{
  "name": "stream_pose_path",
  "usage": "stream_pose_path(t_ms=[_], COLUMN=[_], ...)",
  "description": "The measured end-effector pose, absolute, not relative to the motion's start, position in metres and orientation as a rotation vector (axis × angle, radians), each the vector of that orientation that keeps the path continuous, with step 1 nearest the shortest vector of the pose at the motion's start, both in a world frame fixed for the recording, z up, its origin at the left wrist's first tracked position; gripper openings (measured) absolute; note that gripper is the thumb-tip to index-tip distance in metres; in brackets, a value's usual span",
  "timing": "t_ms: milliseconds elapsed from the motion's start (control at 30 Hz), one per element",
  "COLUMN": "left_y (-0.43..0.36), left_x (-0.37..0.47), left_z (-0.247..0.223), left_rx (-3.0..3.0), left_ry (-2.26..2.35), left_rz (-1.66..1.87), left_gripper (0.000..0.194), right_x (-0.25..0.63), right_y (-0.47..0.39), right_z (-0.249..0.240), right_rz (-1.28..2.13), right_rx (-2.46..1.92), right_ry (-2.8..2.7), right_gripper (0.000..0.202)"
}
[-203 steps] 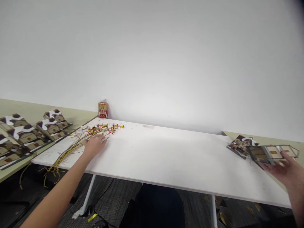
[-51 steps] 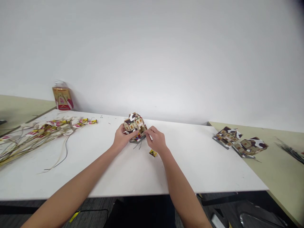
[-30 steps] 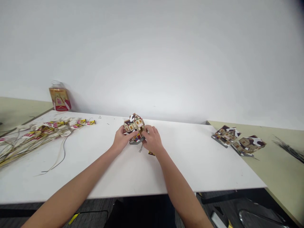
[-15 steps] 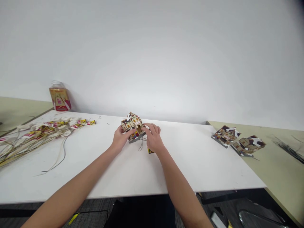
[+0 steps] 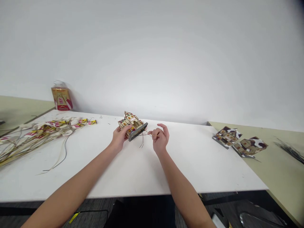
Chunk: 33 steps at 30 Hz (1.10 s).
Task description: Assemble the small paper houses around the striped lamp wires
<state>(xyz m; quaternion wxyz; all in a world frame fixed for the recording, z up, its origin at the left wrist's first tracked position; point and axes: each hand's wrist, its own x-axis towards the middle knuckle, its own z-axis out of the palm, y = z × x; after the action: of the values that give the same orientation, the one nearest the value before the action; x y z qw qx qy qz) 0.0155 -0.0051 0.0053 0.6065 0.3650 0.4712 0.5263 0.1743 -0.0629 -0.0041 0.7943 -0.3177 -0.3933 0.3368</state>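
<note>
My left hand (image 5: pixel 119 137) grips a small model house (image 5: pixel 132 121) with cream walls, brown trim and a grey base. The house is tilted, so the edge and part of the underside of its base face right. Thin wires (image 5: pixel 142 141) hang from the base. To the right, my right hand (image 5: pixel 160 136) pinches a thin wire (image 5: pixel 150 135) that runs toward the house; its index finger is curled up and apart. Whatever else may lie inside the right hand is hidden.
Striped red, white and yellow pieces (image 5: pixel 57 124) with long wires lie on the white table (image 5: pixel 190 171) at left. Behind them stands a bottle (image 5: pixel 61 97). Two more model houses (image 5: pixel 226 136) rest at the right edge, near a dark wire bundle (image 5: pixel 291 150).
The house has tipped so its base turns to the right. My right hand has left the house front, moved slightly right and now pinches a wire. The small yellow piece beneath it no longer shows.
</note>
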Motion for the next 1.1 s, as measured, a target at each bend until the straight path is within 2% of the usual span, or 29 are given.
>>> stream_pose_path(t_ms=[200, 400, 467, 600, 667, 1000, 1100], left_y=[-0.003, 0.001, 0.002, 0.002, 0.002, 0.005, 0.007], left_x=[0.014, 0.007, 0.006, 0.004, 0.004, -0.001, -0.002], left_z=[0.005, 0.008, 0.009, 0.008, 0.007, 0.006, 0.004], left_rx=[0.784, 0.834, 0.883, 0.947, 0.952, 0.975, 0.997], left_ry=[1.058, 1.002, 0.962, 0.906, 0.888, 0.866, 0.855], left_rz=[1.266, 1.358, 1.356, 1.328, 1.313, 1.244, 1.215], left_gripper=[0.048, 0.05, 0.05, 0.049, 0.047, 0.053, 0.053], right_x=[0.185, 0.19, 0.192, 0.196, 0.197, 0.202, 0.203], right_y=[-0.056, -0.051, -0.052, -0.054, -0.054, -0.049, -0.048], right_z=[0.003, 0.0, -0.002, -0.005, -0.007, -0.016, -0.019], right_rz=[1.001, 1.1, 1.024, 0.655, 0.523, 0.282, 0.212], right_rx=[-0.809, -1.211, -1.276, -1.385, -1.393, -1.364, -1.345], right_ry=[-0.626, -0.677, -0.723, -1.102, -1.278, -1.557, -1.609], right_gripper=[0.027, 0.028, 0.031, 0.059, 0.066, 0.058, 0.049])
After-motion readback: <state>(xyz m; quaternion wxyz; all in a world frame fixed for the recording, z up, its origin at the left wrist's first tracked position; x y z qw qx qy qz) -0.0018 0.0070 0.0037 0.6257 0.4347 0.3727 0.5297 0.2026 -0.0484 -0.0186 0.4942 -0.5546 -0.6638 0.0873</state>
